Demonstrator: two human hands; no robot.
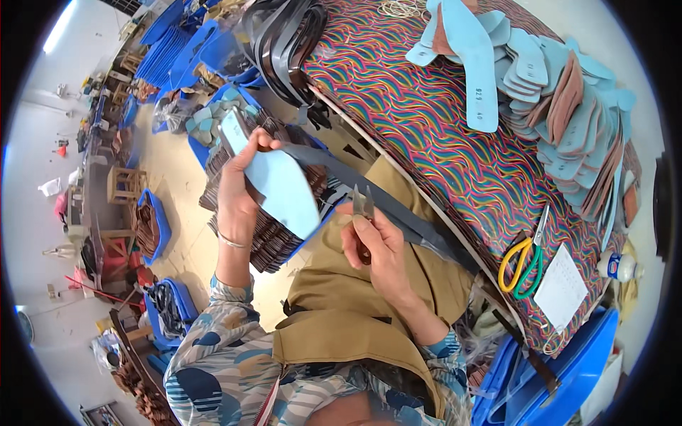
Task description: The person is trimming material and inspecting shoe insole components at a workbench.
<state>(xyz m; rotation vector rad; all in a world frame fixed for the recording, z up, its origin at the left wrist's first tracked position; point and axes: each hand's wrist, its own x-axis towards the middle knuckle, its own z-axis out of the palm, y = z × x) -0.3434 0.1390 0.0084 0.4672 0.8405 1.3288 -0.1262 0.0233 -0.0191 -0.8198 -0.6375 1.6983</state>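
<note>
My left hand (238,181) is wrapped round a light-blue shoe insole (288,192), gripping it near its narrower end. From beside that hand a long dark grey strip (376,192) trails over my lap toward the table edge; whether it is joined to the insole I cannot tell. My right hand (383,248) is closed round a pair of thread snips (363,204), their two short pointed blades slightly apart and facing away from me. The snips are close to the strip and the insole's wide end. Beneath the insole lies a stack of brown-edged pieces (266,245).
On the right, a table (398,92) with a wavy multicoloured cover bears piled blue insoles (561,128), yellow-and-green-handled scissors (526,259), white paper (561,287) and a white bottle (619,268). Dark strips (284,42) hang at its far corner. Blue bins (162,227) stand on the floor at left.
</note>
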